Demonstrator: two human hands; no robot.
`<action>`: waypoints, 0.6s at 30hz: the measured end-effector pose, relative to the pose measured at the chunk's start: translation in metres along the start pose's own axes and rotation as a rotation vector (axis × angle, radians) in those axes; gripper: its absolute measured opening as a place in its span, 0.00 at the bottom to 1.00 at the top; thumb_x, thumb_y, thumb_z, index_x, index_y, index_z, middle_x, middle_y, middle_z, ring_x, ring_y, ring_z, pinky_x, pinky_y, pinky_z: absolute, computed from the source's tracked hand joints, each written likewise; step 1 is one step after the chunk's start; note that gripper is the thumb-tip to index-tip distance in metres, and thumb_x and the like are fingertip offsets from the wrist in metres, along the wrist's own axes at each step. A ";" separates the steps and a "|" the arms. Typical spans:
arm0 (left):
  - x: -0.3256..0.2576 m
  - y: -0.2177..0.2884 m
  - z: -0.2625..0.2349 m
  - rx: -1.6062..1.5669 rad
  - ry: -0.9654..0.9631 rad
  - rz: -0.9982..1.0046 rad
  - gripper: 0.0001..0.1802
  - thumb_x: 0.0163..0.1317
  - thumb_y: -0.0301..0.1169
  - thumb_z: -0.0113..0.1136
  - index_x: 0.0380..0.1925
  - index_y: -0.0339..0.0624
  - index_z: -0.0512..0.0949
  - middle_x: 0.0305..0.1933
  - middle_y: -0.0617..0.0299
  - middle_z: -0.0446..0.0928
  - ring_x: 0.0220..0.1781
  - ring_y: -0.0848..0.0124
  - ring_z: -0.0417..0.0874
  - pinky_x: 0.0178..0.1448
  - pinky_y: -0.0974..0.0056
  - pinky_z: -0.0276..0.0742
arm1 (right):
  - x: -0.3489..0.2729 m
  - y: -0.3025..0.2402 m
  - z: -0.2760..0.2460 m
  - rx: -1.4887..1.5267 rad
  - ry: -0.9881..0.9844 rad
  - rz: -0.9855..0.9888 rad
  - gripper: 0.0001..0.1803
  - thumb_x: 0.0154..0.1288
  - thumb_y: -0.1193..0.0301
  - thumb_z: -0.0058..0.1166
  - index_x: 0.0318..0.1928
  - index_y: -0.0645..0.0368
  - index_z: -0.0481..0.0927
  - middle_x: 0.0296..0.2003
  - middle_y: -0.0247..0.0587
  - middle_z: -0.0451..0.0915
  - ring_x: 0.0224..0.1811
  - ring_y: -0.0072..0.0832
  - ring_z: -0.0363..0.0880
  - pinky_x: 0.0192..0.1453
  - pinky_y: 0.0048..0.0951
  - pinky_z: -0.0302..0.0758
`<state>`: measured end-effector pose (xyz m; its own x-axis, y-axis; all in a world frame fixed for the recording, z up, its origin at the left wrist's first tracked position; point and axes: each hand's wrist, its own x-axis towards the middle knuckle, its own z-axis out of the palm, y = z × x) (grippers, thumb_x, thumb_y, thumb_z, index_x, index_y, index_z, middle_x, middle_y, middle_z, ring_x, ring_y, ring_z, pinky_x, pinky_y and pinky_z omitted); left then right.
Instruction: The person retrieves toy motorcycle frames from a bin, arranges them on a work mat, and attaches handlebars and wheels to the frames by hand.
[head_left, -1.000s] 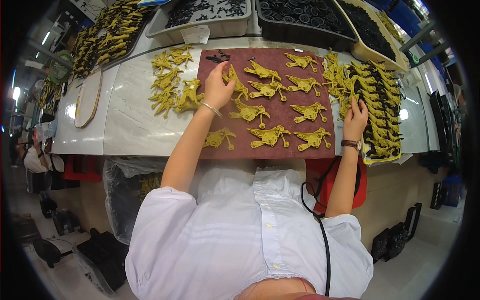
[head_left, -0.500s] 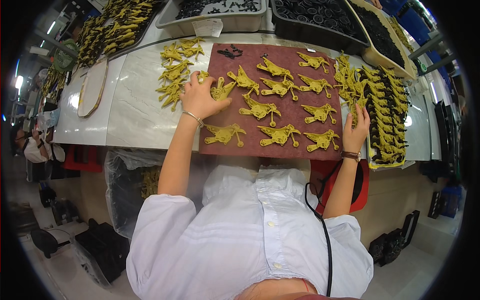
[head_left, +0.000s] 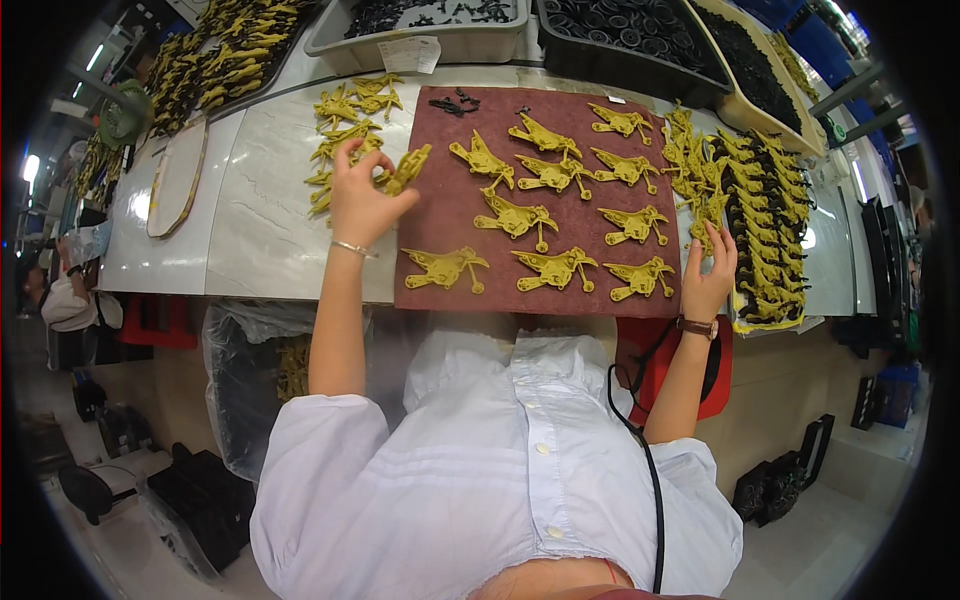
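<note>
Over the left edge of the maroon mat (head_left: 585, 230), my left hand (head_left: 362, 200) is closed on a yellow bird-shaped plastic part (head_left: 406, 170), which it holds tilted up. A loose group of similar yellow parts (head_left: 345, 130) lies beyond and beside that hand, partly hidden by it. Several yellow parts (head_left: 540, 272) are spread out in rows on the mat. My right hand (head_left: 708, 280) rests at the mat's right edge, fingers extended and apart, its fingertips touching the near end of a pile of yellow parts (head_left: 697, 165).
Right of the pile stands a neat row of yellow-and-black parts (head_left: 770, 230). Small black pieces (head_left: 455, 102) lie at the mat's far left. Along the back are a grey bin (head_left: 420, 45), a black bin (head_left: 635, 60) and a cream tray (head_left: 805, 130). A tray of yellow parts (head_left: 235, 60) stands far left.
My left hand has moved left and lifted the yellow part from the mat's left side, tilting it up. My right hand stays by the pile, nearly unmoved.
</note>
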<state>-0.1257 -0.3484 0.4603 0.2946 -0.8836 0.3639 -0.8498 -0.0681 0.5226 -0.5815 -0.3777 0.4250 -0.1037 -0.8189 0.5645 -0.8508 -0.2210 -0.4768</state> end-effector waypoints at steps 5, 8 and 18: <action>-0.023 -0.025 -0.022 -0.296 0.148 0.014 0.18 0.39 0.32 0.71 0.32 0.40 0.77 0.61 0.49 0.63 0.57 0.56 0.75 0.55 0.58 0.75 | 0.001 -0.013 0.005 0.017 -0.020 -0.044 0.17 0.65 0.69 0.54 0.53 0.57 0.79 0.57 0.54 0.71 0.60 0.48 0.70 0.61 0.43 0.69; -0.048 -0.027 -0.053 -0.521 0.192 -0.042 0.18 0.46 0.29 0.67 0.39 0.42 0.75 0.63 0.50 0.62 0.58 0.54 0.74 0.58 0.54 0.76 | -0.001 -0.022 0.007 0.037 -0.037 -0.068 0.17 0.65 0.69 0.54 0.53 0.57 0.79 0.57 0.54 0.72 0.60 0.48 0.71 0.60 0.42 0.69; -0.142 -0.094 -0.122 -2.142 -0.004 -0.186 0.18 0.52 0.40 0.61 0.42 0.49 0.73 0.73 0.55 0.50 0.71 0.53 0.56 0.66 0.28 0.53 | 0.000 -0.048 0.041 0.145 -0.127 -0.099 0.16 0.65 0.72 0.55 0.53 0.57 0.80 0.57 0.50 0.72 0.53 0.38 0.76 0.48 0.33 0.76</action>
<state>-0.0344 -0.1598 0.4529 0.2915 -0.9312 0.2190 0.8515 0.3569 0.3841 -0.5199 -0.3887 0.4204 0.0503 -0.8472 0.5289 -0.7696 -0.3704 -0.5201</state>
